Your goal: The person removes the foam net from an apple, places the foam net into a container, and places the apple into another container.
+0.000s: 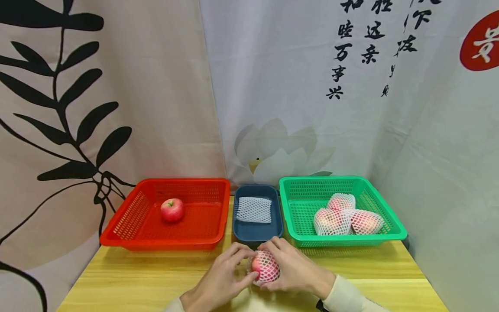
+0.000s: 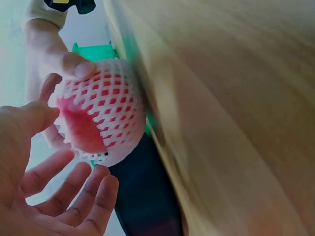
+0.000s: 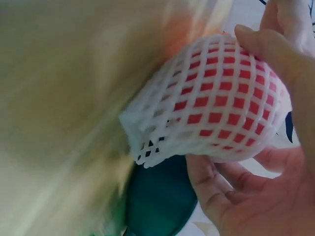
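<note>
A red apple (image 1: 255, 263) sits partly inside a white foam net sleeve (image 1: 270, 269), low over the front of the table. My right hand (image 1: 294, 269) grips the sleeved apple from the right, thumb on one side and fingers on the other. In the left wrist view, a bare patch of red skin (image 2: 84, 130) shows at the sleeve's opening. On that side my left hand (image 1: 220, 274) has its fingers spread and loosely bent, with the thumb and fingertips close to the apple and the net edge. Whether they touch it is hard to tell.
A red basket (image 1: 163, 243) at the left holds one bare apple (image 1: 172, 210). Behind my hands stands a dark blue tray (image 1: 257, 234) with flat white foam nets (image 1: 254, 209). The green basket (image 1: 300, 212) at the right contains several netted apples (image 1: 332, 222).
</note>
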Demonstrator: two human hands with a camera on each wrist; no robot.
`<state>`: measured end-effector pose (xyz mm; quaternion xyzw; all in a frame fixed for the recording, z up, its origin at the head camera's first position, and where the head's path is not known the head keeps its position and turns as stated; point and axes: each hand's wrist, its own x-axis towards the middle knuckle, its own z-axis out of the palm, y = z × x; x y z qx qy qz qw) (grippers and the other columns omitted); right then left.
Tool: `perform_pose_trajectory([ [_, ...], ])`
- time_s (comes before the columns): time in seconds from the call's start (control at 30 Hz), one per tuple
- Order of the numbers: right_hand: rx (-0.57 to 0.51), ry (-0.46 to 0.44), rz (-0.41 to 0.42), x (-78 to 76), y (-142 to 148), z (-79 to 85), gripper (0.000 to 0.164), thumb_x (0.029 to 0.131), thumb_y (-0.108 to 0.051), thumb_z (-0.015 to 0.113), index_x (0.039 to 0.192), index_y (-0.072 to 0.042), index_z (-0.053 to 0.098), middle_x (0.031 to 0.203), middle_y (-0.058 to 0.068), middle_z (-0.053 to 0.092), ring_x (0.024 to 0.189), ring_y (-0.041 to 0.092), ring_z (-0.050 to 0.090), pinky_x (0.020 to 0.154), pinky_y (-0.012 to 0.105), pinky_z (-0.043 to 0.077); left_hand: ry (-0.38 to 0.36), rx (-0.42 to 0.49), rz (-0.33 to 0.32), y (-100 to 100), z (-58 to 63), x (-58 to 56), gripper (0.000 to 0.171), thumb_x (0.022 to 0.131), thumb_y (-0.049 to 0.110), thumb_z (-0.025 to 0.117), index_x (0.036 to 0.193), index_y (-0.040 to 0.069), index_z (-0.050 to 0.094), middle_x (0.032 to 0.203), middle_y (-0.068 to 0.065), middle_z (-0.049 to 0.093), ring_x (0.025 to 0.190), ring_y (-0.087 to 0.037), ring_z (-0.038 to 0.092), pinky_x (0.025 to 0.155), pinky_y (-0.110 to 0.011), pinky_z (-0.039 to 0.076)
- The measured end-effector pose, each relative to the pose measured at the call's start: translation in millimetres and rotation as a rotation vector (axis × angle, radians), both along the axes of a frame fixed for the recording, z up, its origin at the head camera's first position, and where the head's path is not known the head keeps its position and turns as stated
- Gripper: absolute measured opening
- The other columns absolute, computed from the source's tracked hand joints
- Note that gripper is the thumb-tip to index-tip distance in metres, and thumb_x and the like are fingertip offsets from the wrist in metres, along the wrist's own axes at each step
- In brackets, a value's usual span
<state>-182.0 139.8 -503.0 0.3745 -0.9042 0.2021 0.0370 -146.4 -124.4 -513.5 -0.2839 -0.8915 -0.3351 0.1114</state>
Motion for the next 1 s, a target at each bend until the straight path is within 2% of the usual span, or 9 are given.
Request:
perform_pose_trajectory([
  [0.23, 0.053, -0.022, -0.001, 3.5, 1.8, -6.2, 0.093, 0.085, -0.065, 0.101, 0.155, -0.018, 0.062, 0.137, -0.005, 0.063, 0.12, 0.012, 0.059, 0.097, 0.033, 0.063, -0.058, -0.034, -0.005, -0.6, -2.7, 1.5, 0.032, 0.105, 0.036, 0.091, 0.133, 0.024, 0.081, 0.133, 0.01, 0.073, 0.115, -0.015, 0.075, 0.102, -0.031, 0.069],
  [0.4, 0.07, -0.009, 0.029, 3.9, 6.1, -6.9, 0.105, 0.081, -0.072, 0.1, 0.16, -0.017, 0.06, 0.146, -0.004, 0.062, 0.127, 0.014, 0.057, 0.107, 0.044, 0.063, -0.052, -0.026, -0.011, -2.0, -1.9, 0.5, 0.031, 0.104, 0.033, 0.092, 0.132, 0.024, 0.081, 0.131, 0.011, 0.073, 0.113, -0.014, 0.075, 0.1, -0.03, 0.069],
  [0.53, 0.077, -0.029, 0.049, 2.6, 9.9, -7.6, 0.105, 0.082, -0.063, 0.103, 0.164, -0.017, 0.058, 0.157, -0.001, 0.064, 0.138, 0.017, 0.061, 0.115, 0.051, 0.063, -0.048, -0.012, -0.017, -3.0, -1.2, -0.5, 0.031, 0.104, 0.032, 0.092, 0.131, 0.024, 0.081, 0.129, 0.01, 0.074, 0.11, -0.013, 0.076, 0.098, -0.029, 0.069],
  [0.63, 0.051, -0.093, 0.067, 0.7, 12.1, -8.9, 0.101, 0.085, -0.051, 0.103, 0.166, -0.016, 0.055, 0.158, 0.001, 0.067, 0.138, 0.015, 0.065, 0.113, 0.043, 0.065, -0.05, 0.006, -0.024, -3.4, -1.7, -0.9, 0.031, 0.104, 0.03, 0.092, 0.132, 0.023, 0.08, 0.128, 0.006, 0.075, 0.107, -0.014, 0.075, 0.095, -0.03, 0.07],
  [0.77, -0.038, -0.176, 0.095, -1.6, 13.0, -11.9, 0.096, 0.087, -0.041, 0.102, 0.165, -0.014, 0.054, 0.155, 0.002, 0.069, 0.133, 0.01, 0.068, 0.106, 0.03, 0.066, -0.062, 0.031, -0.029, -3.4, -2.5, -1.5, 0.034, 0.104, 0.029, 0.092, 0.135, 0.023, 0.08, 0.128, 0.002, 0.076, 0.106, -0.014, 0.075, 0.093, -0.032, 0.071],
  [0.9, -0.108, -0.186, 0.116, -4.0, 12.8, -15.5, 0.092, 0.086, -0.037, 0.103, 0.161, -0.013, 0.056, 0.151, 0.003, 0.071, 0.131, 0.008, 0.07, 0.105, 0.027, 0.066, -0.058, 0.055, -0.033, -3.1, -2.4, -2.6, 0.036, 0.104, 0.026, 0.092, 0.137, 0.023, 0.079, 0.129, 0.0, 0.077, 0.106, -0.016, 0.076, 0.092, -0.033, 0.071],
  [1.0, -0.143, -0.178, 0.119, -5.2, 13.4, -17.1, 0.09, 0.085, -0.035, 0.104, 0.159, -0.012, 0.058, 0.148, 0.003, 0.072, 0.129, 0.009, 0.071, 0.105, 0.027, 0.066, -0.022, 0.08, -0.041, -2.5, -2.3, -3.2, 0.037, 0.102, 0.023, 0.094, 0.136, 0.021, 0.078, 0.129, -0.001, 0.077, 0.107, -0.017, 0.077, 0.092, -0.033, 0.071],
])
